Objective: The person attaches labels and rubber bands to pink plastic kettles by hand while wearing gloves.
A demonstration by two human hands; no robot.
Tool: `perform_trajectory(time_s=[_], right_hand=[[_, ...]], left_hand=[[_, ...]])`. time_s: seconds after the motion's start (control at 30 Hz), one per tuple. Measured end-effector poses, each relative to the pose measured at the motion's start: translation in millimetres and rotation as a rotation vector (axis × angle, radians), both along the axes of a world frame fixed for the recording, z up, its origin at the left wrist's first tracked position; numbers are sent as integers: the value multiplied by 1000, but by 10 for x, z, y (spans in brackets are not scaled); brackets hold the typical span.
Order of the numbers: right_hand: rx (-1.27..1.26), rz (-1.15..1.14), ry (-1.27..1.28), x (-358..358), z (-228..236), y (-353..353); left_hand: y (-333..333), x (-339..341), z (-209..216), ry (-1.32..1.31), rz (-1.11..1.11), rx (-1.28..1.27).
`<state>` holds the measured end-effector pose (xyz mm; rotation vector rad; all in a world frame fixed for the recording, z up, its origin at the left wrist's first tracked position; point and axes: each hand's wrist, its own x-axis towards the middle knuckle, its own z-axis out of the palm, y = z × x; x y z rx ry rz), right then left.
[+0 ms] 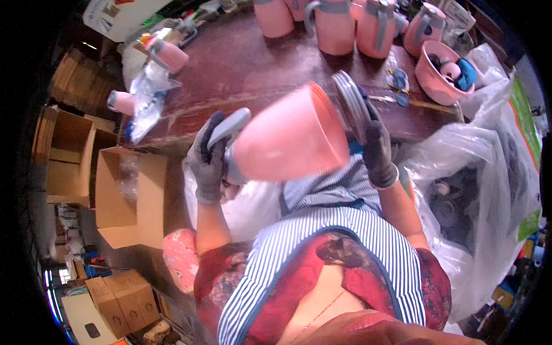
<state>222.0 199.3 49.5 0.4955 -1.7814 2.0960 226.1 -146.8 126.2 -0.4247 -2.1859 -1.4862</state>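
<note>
My left hand (pixel 208 164), in a grey and dark work glove, is closed around the grey handle (pixel 229 127) side of a pink jug (pixel 290 138). The jug lies tilted in the air, its grey neck to the left and its wide, orange-rimmed end to the right. My right hand (pixel 378 150), gloved alike, grips a grey ridged round piece (pixel 351 106) on edge. That piece is just beside the jug's wide end; whether they touch I cannot tell. Slight motion blurs the jug.
Several pink jugs (pixel 335 29) stand on the dark red table (pixel 230 69). A pink basin (pixel 434 86) of small parts sits at its right. Two pink pieces lie at the left. A plastic sack (pixel 448 144) of dark parts is at my right, an open cardboard box (pixel 152 198) at my left.
</note>
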Motion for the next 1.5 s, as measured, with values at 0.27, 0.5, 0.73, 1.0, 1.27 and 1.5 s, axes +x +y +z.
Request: perform_trajectory(time_s=[0.27,0.5,0.73,1.0,1.27,1.5], right_hand=[[322,-98,205,590,417,246],[356,-41,161,714,332,534],[-1,36,-139,708,482,503],[179,-73,-74,575,321,716],[-123,-124,-19,503,203,751],[253,-78,326,497,268,791]], left_hand=[[534,192,164,72,23,-324],[836,-100,275,-78,-159,-289],[972,-290,326,29,-154,-523],[1100,-143,312,384,-181,-573],[1129,-186,256,270,-172,-492],[1120,-216,353,88,-193,-389]])
